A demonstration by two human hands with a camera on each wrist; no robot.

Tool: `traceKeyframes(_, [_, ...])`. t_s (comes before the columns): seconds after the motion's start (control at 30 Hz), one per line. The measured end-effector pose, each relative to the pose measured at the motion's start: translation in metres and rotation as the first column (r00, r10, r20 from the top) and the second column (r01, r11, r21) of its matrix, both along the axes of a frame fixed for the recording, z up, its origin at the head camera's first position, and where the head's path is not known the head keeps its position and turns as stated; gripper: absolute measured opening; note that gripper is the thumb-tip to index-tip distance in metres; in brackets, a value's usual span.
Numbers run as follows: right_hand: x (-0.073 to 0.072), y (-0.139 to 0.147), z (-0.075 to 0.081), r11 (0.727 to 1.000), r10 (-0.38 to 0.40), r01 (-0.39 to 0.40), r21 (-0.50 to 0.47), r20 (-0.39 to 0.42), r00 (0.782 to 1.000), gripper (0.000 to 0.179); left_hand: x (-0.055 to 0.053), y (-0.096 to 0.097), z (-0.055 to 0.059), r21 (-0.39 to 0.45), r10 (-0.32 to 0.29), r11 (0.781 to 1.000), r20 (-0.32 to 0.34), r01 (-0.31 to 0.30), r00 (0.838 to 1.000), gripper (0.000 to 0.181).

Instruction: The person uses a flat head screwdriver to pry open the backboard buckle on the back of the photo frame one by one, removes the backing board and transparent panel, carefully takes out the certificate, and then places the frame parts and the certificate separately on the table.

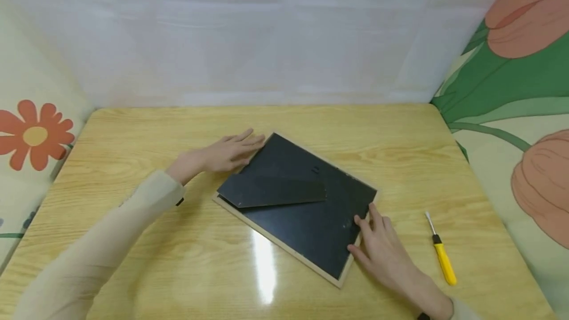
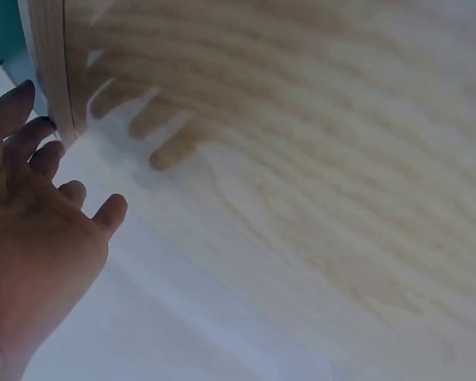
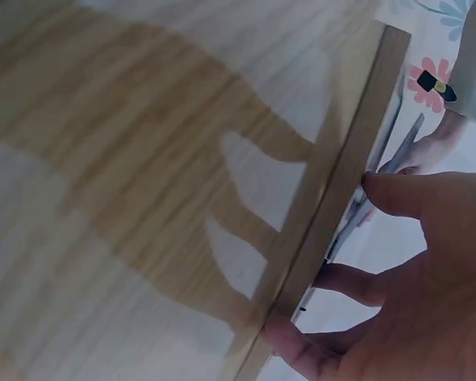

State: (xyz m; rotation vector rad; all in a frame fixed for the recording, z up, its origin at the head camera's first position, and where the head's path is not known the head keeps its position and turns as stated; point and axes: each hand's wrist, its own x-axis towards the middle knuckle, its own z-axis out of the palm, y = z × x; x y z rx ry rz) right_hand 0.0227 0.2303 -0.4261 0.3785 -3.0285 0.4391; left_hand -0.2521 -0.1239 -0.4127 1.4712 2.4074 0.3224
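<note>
A picture frame lies back side up on the table, its black backing board [image 1: 293, 233] ringed by a thin light-wood rim [image 1: 284, 247]. On the backing, a black easel stand [image 1: 275, 190] is slightly raised along its lower edge. My left hand [image 1: 226, 154] rests at the frame's upper-left edge, fingers extended; the left wrist view shows this hand [image 2: 47, 230] beside the wooden side [image 2: 51, 63]. At the right edge, fingertips of my right hand [image 1: 384, 253] touch the rim and backing. From the right wrist, spread fingers of that hand [image 3: 412, 278] meet the wooden side [image 3: 341, 190].
A screwdriver [image 1: 441, 253] with a yellow handle lies on the wood-grain table [image 1: 178, 260], right of my right hand. White cloth [image 1: 266, 38] hangs behind the table. Flower-patterned cloth [image 1: 524, 172] borders the right side, with more on the left.
</note>
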Motion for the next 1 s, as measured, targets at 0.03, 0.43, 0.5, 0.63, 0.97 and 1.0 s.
traceKeyframes(0.03, [0.000, 0.000, 0.000, 1.000, 0.003, -0.003, 0.000, 0.005, 1.000, 0.055, 0.003, -0.001, -0.001, 0.007, 0.010, 1.000, -0.009, -0.010, 1.000, 0.059])
traceKeyframes(0.43, [-0.030, 0.026, 0.007, 0.994, 0.094, -0.085, -0.070, 0.133, 0.987, 0.052, 0.081, -0.024, -0.007, 0.106, 0.192, 0.979, -0.170, -0.175, 0.967, 0.061])
traceKeyframes(0.5, [-0.037, 0.032, 0.008, 0.992, 0.113, -0.102, -0.081, 0.147, 0.983, 0.053, 0.094, -0.024, -0.006, 0.102, 0.217, 0.975, -0.212, -0.200, 0.953, 0.063])
traceKeyframes(0.63, [-0.050, 0.042, 0.010, 0.988, 0.136, -0.118, -0.099, 0.191, 0.972, 0.054, 0.121, -0.023, -0.005, 0.078, 0.261, 0.965, -0.242, -0.249, 0.935, 0.065])
traceKeyframes(0.97, [-0.059, 0.055, 0.013, 0.978, 0.192, -0.173, -0.114, 0.188, 0.963, 0.057, 0.151, -0.024, -0.007, 0.081, 0.333, 0.942, -0.099, -0.326, 0.938, 0.059])
traceKeyframes(1.0, [-0.058, 0.055, 0.013, 0.977, 0.194, -0.173, -0.121, 0.189, 0.963, 0.058, 0.151, -0.024, -0.007, 0.075, 0.333, 0.942, -0.093, -0.327, 0.938, 0.064])
